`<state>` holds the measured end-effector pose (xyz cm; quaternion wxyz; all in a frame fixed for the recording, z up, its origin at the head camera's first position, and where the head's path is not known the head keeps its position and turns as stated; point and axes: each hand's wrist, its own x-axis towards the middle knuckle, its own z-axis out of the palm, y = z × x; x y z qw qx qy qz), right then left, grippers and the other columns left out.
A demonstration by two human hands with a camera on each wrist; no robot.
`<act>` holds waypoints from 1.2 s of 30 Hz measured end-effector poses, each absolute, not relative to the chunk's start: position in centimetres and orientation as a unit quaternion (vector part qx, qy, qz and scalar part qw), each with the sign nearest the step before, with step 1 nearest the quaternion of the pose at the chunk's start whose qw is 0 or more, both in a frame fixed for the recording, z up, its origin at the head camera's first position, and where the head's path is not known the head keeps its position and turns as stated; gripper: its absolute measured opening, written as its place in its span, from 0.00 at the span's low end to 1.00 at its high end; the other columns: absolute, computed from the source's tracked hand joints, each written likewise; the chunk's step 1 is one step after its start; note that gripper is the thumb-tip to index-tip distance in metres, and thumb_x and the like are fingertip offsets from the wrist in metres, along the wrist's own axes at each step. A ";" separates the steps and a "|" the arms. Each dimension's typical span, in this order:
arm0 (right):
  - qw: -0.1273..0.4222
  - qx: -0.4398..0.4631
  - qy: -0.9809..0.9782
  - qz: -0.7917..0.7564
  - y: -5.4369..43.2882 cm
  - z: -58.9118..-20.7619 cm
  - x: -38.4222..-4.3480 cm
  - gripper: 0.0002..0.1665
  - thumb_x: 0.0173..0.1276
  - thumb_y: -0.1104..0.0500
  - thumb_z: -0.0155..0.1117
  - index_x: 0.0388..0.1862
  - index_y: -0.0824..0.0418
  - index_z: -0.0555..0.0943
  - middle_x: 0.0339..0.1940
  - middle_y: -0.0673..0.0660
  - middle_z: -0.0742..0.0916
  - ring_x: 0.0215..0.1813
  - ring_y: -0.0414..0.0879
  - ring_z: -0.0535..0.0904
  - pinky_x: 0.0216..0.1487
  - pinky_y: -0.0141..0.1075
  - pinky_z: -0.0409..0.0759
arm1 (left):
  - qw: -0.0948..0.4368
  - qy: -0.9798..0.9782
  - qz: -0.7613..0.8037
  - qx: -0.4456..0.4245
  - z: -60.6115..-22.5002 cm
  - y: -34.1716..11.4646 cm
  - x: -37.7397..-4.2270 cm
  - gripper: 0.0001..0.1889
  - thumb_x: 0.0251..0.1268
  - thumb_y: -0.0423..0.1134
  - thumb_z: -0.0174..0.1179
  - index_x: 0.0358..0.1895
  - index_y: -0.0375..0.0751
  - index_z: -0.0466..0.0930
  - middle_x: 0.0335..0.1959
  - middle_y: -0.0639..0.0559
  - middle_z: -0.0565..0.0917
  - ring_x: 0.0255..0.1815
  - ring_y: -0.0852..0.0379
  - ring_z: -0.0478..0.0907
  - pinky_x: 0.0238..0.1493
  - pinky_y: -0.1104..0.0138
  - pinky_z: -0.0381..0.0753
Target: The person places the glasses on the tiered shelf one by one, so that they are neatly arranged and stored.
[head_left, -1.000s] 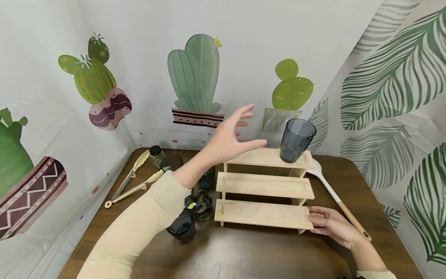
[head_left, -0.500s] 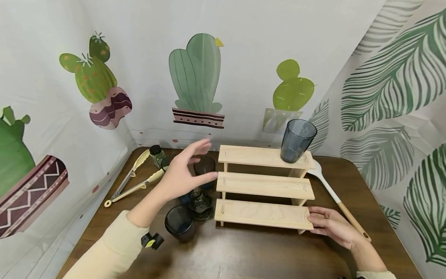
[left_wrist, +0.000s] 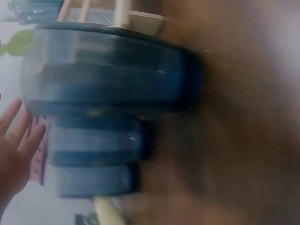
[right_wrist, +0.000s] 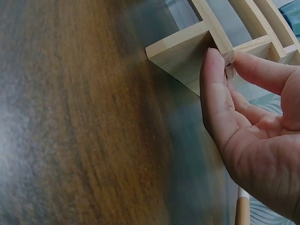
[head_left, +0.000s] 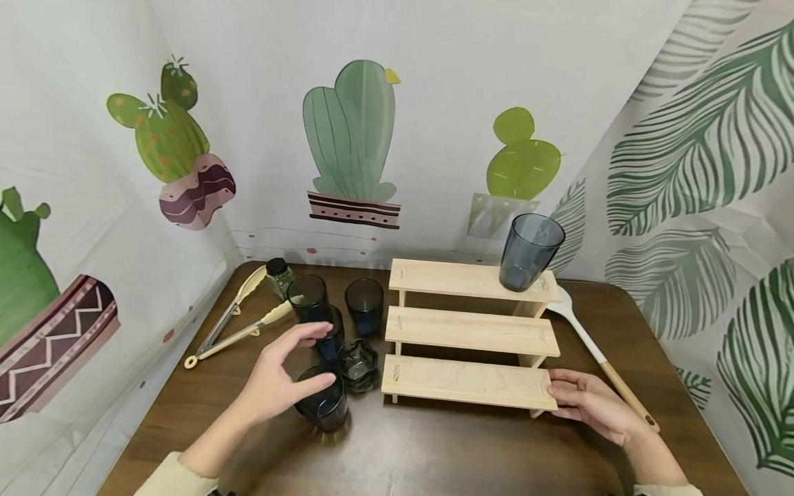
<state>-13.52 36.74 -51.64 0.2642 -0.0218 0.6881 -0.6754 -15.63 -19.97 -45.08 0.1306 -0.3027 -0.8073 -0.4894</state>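
Observation:
My left hand (head_left: 276,382) is held beside a dark blue-grey drinking glass (head_left: 327,408) at the front left, thumb and fingers spread apart over its near side and holding nothing. In the left wrist view that glass (left_wrist: 112,70) looms large and blurred, while the hand (left_wrist: 14,159) shows at the left edge. A pale wooden three-step shelf (head_left: 471,380) stands at centre right. Its lowest step's right end is pinched between thumb and fingers of my right hand (head_left: 589,403); the right wrist view shows this grip (right_wrist: 262,126) closely. Another tinted glass (head_left: 532,251) stands on the top step's right end.
Several dark glasses (head_left: 364,306) and a wavy-rimmed glass (head_left: 358,365) cluster left of the shelf. Tongs (head_left: 218,334) and a black-lidded jar (head_left: 279,277) lie farther left. A white-headed utensil with wooden handle (head_left: 614,375) lies along the right. A printed curtain (head_left: 434,138) hangs behind.
My left hand has come down from near the top step, moving left and toward me to the front glass. My right hand stays at the shelf's lowest step.

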 end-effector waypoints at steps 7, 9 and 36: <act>0.264 -0.024 0.682 -0.681 36.8 -51.8 -13.6 0.39 0.82 0.63 0.54 0.73 0.88 0.48 0.56 0.56 0.82 0.56 0.46 0.83 0.56 0.44 0.85 | 0.120 -0.786 -0.526 -0.300 -48.6 -21.8 -14.0 0.56 0.37 0.29 0.86 0.76 0.35 0.65 0.68 0.36 0.76 0.64 0.44 0.77 0.64 0.65 0.76; 0.264 -0.027 0.679 -0.684 36.9 -51.8 -13.6 0.37 0.82 0.63 0.54 0.72 0.88 0.50 0.56 0.56 0.83 0.56 0.47 0.83 0.55 0.44 0.85 | 0.102 -0.781 -0.543 -0.291 -49.5 -22.1 -13.6 0.59 0.36 0.28 0.86 0.78 0.35 0.62 0.69 0.37 0.76 0.65 0.44 0.76 0.64 0.66 0.77; 0.264 -0.010 0.680 -0.684 36.6 -51.5 -13.4 0.39 0.82 0.63 0.55 0.74 0.88 0.48 0.55 0.57 0.83 0.55 0.48 0.84 0.55 0.43 0.85 | -0.011 -0.796 -0.563 -0.222 -53.6 -21.9 -11.7 0.50 0.43 0.43 0.87 0.71 0.49 0.66 0.61 0.49 0.81 0.54 0.46 0.85 0.53 0.62 0.85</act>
